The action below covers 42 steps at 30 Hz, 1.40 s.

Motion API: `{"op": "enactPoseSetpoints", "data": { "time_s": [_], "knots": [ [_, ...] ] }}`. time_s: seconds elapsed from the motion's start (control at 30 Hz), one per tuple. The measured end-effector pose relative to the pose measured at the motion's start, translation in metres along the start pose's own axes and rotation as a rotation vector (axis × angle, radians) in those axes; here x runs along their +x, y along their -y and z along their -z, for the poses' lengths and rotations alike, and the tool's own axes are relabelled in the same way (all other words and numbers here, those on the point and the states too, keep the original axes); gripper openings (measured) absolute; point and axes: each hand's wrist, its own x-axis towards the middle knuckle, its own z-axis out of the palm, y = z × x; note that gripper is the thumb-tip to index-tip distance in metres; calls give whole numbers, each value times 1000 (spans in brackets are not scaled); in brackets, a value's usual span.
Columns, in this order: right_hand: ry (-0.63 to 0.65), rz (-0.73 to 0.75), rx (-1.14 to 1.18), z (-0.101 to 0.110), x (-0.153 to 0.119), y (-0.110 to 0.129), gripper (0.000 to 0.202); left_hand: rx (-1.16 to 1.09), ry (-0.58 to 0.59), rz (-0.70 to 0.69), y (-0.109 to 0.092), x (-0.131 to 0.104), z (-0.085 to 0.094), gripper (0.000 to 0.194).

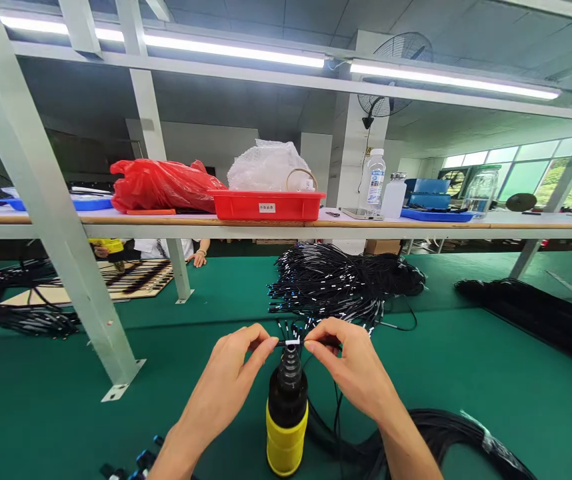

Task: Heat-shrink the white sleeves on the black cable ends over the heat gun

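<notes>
My left hand (239, 367) pinches one end of a thin black cable, thumb and forefinger together. My right hand (349, 363) pinches the cable on the other side, its other fingers curled. Between my fingertips a short white sleeve (292, 342) on the cable lies level, right above the ribbed black nozzle (291, 370) of an upright tool with a yellow body (287, 440). Whether the sleeve touches the nozzle, I cannot tell. Just behind are several cable ends with white tips, partly hidden by my right hand.
Behind my hands lies a large bundle of black cables (341, 280). Coiled cables (441, 427) are at the front right, more cables (541, 317) at the far right. A shelf (246, 231) with a red bin (266, 205) spans the bench. Another person's hand (199, 258) rests at the back left.
</notes>
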Motion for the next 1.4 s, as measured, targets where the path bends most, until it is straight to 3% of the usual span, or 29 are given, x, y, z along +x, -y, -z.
{"op": "enactPoseSetpoints", "data": {
  "time_s": [0.57,0.87,1.2,1.4],
  "knots": [
    [-23,-27,1,-5,0,-3,8,-15,-46,-70,6,-2,0,14],
    [44,-15,-34,2,-3,1,21,101,-15,-58,6,-4,-3,42],
    [19,-19,-1,-1,-4,-5,15,-58,-54,-40,9,-4,-3,28],
    [85,-8,-51,1,-5,-4,27,-11,-52,-11,12,-4,-6,47]
  ]
}}
